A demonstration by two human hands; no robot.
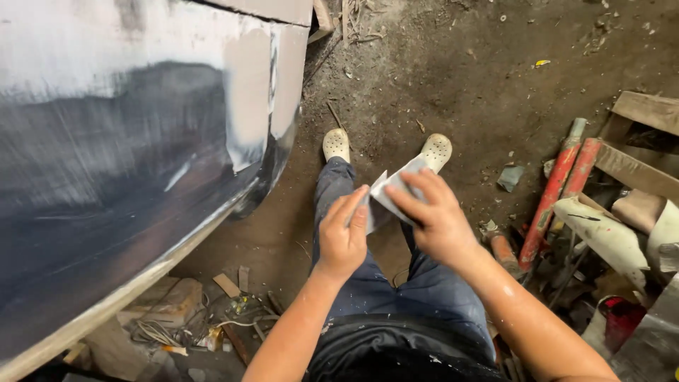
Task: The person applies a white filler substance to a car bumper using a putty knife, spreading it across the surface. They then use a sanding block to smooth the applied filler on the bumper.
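Both hands pinch one folded grey sheet of sandpaper [392, 189] over the knees — left hand [341, 237] closed on its lower edge, right hand [433, 219] on top — so an uneven pull could likely tear it or drop it to the dirt floor [453, 85].

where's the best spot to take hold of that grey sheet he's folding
Probably the free upper corner of the grey sheet, pinched from above and the far side. It is thin, flat and bent, sticking up clear of both hands, while the left hand and right hand already cover its lower edges.
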